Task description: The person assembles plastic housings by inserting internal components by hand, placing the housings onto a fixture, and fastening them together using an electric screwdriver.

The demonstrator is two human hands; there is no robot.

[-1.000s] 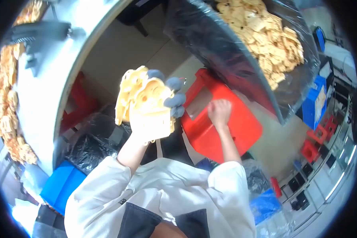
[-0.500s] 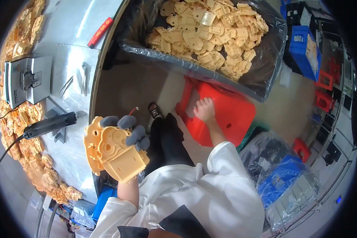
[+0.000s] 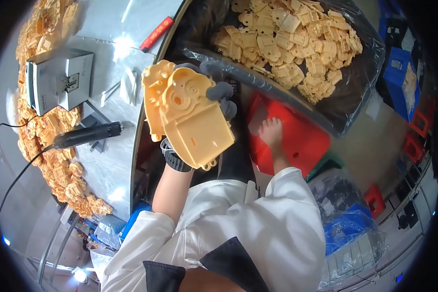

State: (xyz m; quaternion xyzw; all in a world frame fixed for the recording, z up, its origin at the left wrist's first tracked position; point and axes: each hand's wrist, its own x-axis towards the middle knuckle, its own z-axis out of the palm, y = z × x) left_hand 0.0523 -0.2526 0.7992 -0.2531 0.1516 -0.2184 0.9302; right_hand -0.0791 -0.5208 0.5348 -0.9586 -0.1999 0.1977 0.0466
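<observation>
In my left hand (image 3: 222, 92), which wears a grey glove, are at least two pale yellow plastic housings. The front housing (image 3: 202, 131) shows a rounded end with rings and a hole, and a flat boxy end. Behind it and to the left, another housing (image 3: 153, 92) with small posts sticks out. The gloved fingers wrap round the right edge of the parts; the palm is hidden behind them. My bare right hand (image 3: 271, 130) hangs over a red plastic stool (image 3: 301, 141), fingers slightly apart and nothing visible in them.
A metal worktable (image 3: 114, 168) on the left carries a black corded electric screwdriver (image 3: 87, 135), a white boxy device (image 3: 61, 80), a red strip-shaped object (image 3: 156, 34) and a long heap of yellow parts (image 3: 58, 170). Ahead stands a plastic-lined bin (image 3: 345, 117) piled with similar parts.
My left hand has moved up and to the right with the housings, toward the bin. The whole view has shifted, and my right hand stays over the stool.
</observation>
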